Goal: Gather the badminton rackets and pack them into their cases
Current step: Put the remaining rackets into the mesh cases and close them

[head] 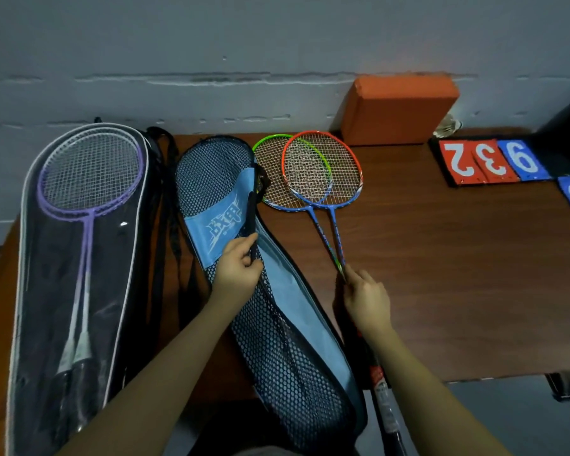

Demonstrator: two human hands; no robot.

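already one half seems done: the purple rackets [89, 179] are seen lying in the clear case [63, 291] at the left of the worktop [441, 274]. the blue mesh case [270, 307] is held open at its edge, pinched by the left hand [237, 271]. the orange and green rackets [310, 172], gripped at the shafts by the right hand [366, 301], are not yet put inside

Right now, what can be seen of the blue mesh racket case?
The blue mesh case lies flat on the wooden table, head end toward the wall. It is racket-shaped, with black netting over light blue fabric, a printed blue band and dark edging. Its right edge is parted, showing pale lining. The left hand pinches that edge.
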